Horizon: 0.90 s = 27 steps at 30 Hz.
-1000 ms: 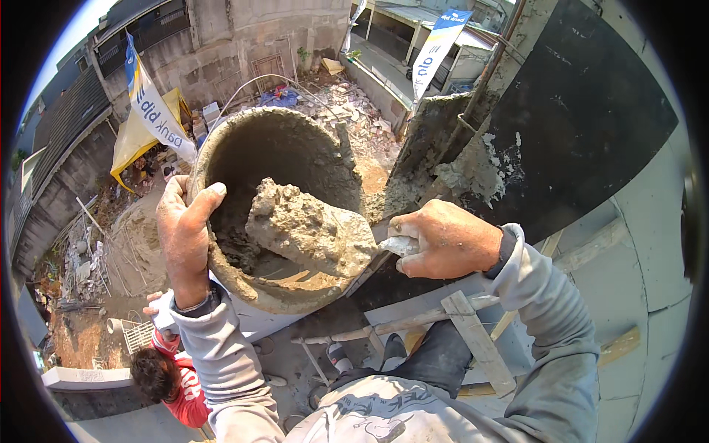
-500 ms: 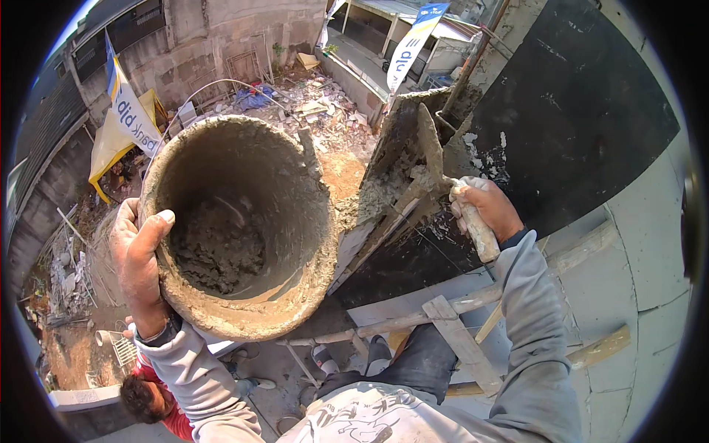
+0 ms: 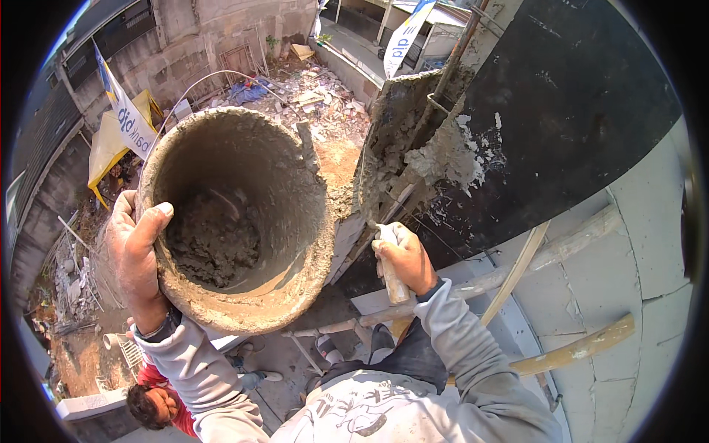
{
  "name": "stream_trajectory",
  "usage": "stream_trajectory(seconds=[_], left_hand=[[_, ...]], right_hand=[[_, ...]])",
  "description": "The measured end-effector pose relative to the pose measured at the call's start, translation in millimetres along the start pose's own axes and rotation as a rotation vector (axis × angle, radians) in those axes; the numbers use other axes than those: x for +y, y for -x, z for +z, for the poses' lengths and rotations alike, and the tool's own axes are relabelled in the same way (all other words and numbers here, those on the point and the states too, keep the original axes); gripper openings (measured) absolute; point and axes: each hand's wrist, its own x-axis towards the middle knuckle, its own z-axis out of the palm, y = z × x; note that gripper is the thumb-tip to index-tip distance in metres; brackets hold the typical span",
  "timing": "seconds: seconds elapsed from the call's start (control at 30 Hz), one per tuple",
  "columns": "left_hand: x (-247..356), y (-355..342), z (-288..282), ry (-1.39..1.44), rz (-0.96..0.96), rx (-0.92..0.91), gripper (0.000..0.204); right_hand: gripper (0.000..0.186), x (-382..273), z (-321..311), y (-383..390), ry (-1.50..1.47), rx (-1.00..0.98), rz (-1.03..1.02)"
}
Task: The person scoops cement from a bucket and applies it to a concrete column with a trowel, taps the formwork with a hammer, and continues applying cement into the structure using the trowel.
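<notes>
A mortar-caked bucket (image 3: 295, 288) is held up at centre-left. My left hand (image 3: 140, 255) grips its left rim, the thumb over the edge. Grey wet mortar (image 3: 214, 247) lies at its bottom. My right hand (image 3: 408, 258) is closed around the pale, worn handle of a trowel (image 3: 391, 275), just right of the bucket. The trowel's blade hardly shows, near the lower end of a mortar-covered column edge (image 3: 391, 125). A lump of fresh mortar (image 3: 443, 151) sticks where that edge meets a black wall surface (image 3: 576, 111).
Wooden poles (image 3: 576, 347) of a scaffold cross below and to my right, beside a pale block wall (image 3: 613, 280). Far below, a person in red (image 3: 159, 402) is at lower left. Rubble (image 3: 317, 103) covers the ground beyond, with flags (image 3: 133, 122) and a yellow canopy (image 3: 107, 155).
My right hand has brought the trowel down and left from the mortared column, toward the bucket. The bucket, in my left hand, has hardly shifted.
</notes>
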Motion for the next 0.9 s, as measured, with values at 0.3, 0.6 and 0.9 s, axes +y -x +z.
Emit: stream_trajectory(seconds=[0.3, 0.6, 0.9], left_hand=[[-4, 10, 3, 0.041, 0.020, 0.046, 0.029], [6, 15, 17, -0.038, 0.029, 0.072, 0.033], [11, 11, 23, -0.072, 0.006, 0.023, 0.035]], right_hand=[[0.015, 16, 17, -105, -0.818, 0.265, 0.114], [0.022, 7, 40, -108, -0.759, 0.355, 0.107], [0.021, 24, 22, -115, -0.895, 0.302, 0.107]])
